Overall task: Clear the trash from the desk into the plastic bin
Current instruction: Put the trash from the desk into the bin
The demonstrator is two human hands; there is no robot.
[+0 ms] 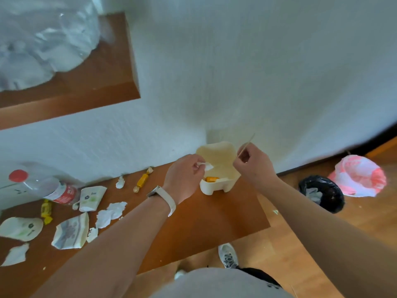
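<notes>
Left hand [184, 177] was held just over the plastic bin [219, 187], at its left rim, with thumb and forefinger pinching a small scrap of white paper [208, 166] above the opening. Right hand [254, 163] was raised at the bin's right rim, its fingers curled and pinching a thin wooden stick [247, 145] by the lower end, so that the stick was tilted up and away from the bin toward the wall. A pale wristband [164, 198] was worn on the left wrist.

The bin, cream-coloured and open at the top, was set on the brown desk [214, 218] against the white wall. An orange wrapper [211, 179] was seen lying inside it.

Left of the bin, a yellow twisted sweet wrapper [142, 180] was laid near the wall, with a crumpled white scrap [120, 182] just beyond it. Farther left of the bin, torn white paper [111, 214], printed paper packets [72, 232] and a second yellow wrapper [46, 211] were scattered over the desk. A clear bottle [43, 186] with a red cap was seen well apart from the bin, near the wall.

Right of the bin, down on the wooden floor, a black bag [322, 193] and a pink-and-white bag [358, 176] were placed side by side.
</notes>
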